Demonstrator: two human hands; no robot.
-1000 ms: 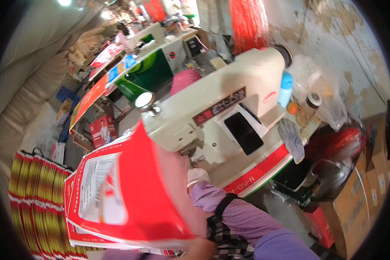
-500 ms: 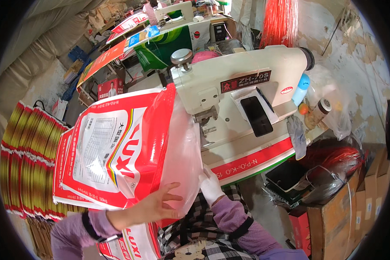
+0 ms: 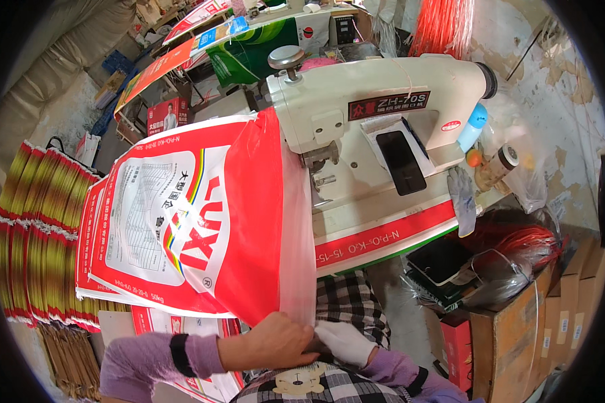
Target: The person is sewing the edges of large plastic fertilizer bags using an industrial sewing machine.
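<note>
I have one red and white woven sack (image 3: 181,221) stood up in front of me, its clear inner liner (image 3: 301,269) hanging along its right-hand edge, close against the needle head of the cream sewing machine (image 3: 376,114). My bare left hand (image 3: 275,341) is closed over the sack's lower corner where liner and outer layer meet, and my white-gloved right hand (image 3: 343,342) pinches the same edge just beside it, the two hands touching. The sack rests over the near edge of the counter (image 3: 383,235), which is itself wrapped in red, white and green sack material.

To do this well, I judge I should keep liner and woven layer flush at the corner, hold the edge taut between both hands, and square it to the machine's foot (image 3: 323,180) so the seam would run straight.

Counting: one sack in hand, one sewing machine, one dark phone (image 3: 400,161) lying on the machine bed, one spare glove (image 3: 462,198) at the counter's right edge, one small brown bottle (image 3: 496,166) beside it, one blue-capped bottle (image 3: 470,126). A stack of folded sacks (image 3: 33,235) stands at the left; I cannot count them.
</note>
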